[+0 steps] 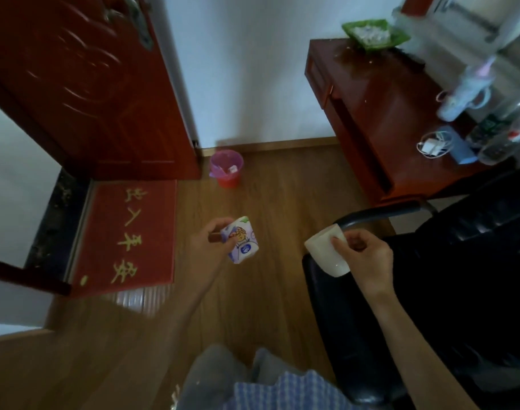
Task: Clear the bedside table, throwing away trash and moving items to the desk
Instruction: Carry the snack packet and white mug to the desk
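Head view, one frame, person standing over a wooden floor (253, 306).

Left hand (207, 247): grip closed around a small printed tissue pack (241, 240), held in the air above the floor; cartoon figure and a round blue logo on its wrapper, lettering too small to read.

Right hand (363, 255): grip closed on a pale cup (327, 250), tilted, mouth toward the floor side, held just over the armrest of a black chair (460, 276).

Bin (227, 168): red, lined with a purple bag, on the floor at the wall beside the red door (84, 93); some pale scraps inside.

Doormat (125, 235): red, at the threshold, four yellow characters in a column; only "入" reads with any certainty.

Counter (380, 108): dark red wood, at the upper right. Far corner: green dish (374, 32) with pale contents. Near right edge: white charger with coiled cable (433, 146), a blue box (461, 149) just beside it, clear plastic bottles (501, 134) with blurred labels, and a pale handled bottle (466, 93).
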Demonstrator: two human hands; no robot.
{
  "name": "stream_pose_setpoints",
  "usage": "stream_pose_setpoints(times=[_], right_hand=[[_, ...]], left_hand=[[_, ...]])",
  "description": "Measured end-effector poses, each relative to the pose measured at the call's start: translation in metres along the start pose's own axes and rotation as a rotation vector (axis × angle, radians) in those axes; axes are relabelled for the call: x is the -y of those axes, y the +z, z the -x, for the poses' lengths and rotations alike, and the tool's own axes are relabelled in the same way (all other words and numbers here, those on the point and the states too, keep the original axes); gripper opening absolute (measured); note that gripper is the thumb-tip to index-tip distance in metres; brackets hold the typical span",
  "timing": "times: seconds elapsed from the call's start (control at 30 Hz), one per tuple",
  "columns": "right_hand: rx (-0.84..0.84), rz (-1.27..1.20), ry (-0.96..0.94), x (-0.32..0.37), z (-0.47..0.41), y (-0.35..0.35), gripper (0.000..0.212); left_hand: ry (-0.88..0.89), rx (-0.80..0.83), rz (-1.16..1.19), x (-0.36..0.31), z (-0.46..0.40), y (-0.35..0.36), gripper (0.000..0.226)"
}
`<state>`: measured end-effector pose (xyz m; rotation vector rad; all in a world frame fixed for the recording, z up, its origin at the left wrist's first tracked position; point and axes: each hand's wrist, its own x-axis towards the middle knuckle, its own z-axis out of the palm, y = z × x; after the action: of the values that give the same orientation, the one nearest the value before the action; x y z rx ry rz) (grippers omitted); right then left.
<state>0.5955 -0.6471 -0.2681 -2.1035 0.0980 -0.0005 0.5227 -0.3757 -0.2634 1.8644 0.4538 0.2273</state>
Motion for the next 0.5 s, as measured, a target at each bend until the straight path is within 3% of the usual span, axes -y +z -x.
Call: stream_pose_setpoints(times=[0.23, 0.5], right_hand=[[-0.041, 0.0, 0.049, 0.021, -0.101, 0.035, 0.013], [-0.252, 0.035, 0.098, 0.05, -0.205, 0.073, 0.015]], left_hand=[[0.006, 0.056, 0.079, -0.008, -0.122, 0.02, 0.033], [0.085, 0.269, 0.028, -0.026, -0.307, 0.04, 0.031]])
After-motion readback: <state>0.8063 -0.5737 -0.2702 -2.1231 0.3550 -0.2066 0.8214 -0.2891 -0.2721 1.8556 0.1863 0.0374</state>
